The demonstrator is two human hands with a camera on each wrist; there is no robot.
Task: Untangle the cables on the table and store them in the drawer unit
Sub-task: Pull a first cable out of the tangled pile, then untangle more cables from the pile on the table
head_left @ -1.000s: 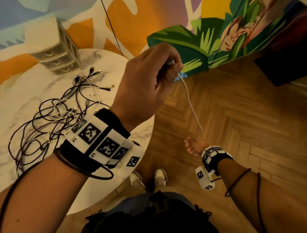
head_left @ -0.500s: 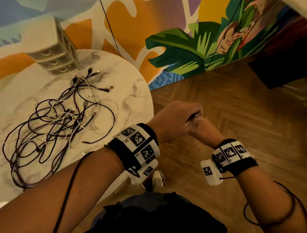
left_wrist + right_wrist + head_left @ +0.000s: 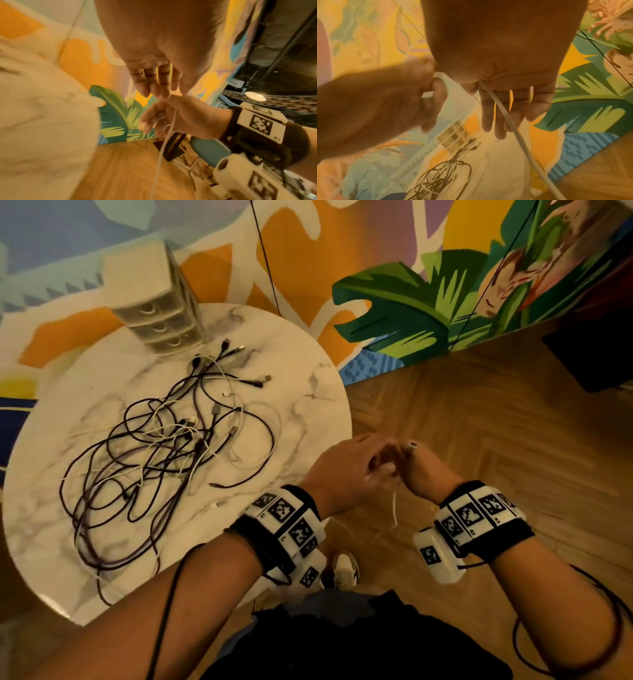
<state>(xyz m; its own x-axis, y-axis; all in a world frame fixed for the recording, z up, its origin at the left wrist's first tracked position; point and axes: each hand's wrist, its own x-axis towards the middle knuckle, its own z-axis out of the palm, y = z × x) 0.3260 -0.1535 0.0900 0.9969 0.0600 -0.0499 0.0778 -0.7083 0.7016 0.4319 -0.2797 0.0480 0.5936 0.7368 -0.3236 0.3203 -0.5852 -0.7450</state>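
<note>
A white cable point(image 3: 394, 510) is held between both hands, over the floor just right of the table; a short length hangs below them. My left hand point(image 3: 371, 463) pinches its white plug end point(image 3: 427, 94). My right hand point(image 3: 409, 462) grips the cord, which runs out from under the thumb and across the fingers point(image 3: 505, 115). The right hand point(image 3: 154, 121) has thin loops of the cord round its curled fingers. The tangle of dark and white cables point(image 3: 164, 446) lies on the round marble table point(image 3: 308, 392). The small drawer unit point(image 3: 157, 306) stands at the table's far edge, its drawers closed.
The table edge point(image 3: 346, 419) is just left of my hands. Wood floor point(image 3: 496, 422) spreads to the right, with a dark object point(image 3: 596, 354) on it at far right. A painted wall point(image 3: 394, 302) runs behind. My shoes point(image 3: 346, 568) are below the hands.
A second ago my left hand held the cable end high, with the cord stretched down to my right hand. The left hand has come down and both hands now meet beside the table edge.
</note>
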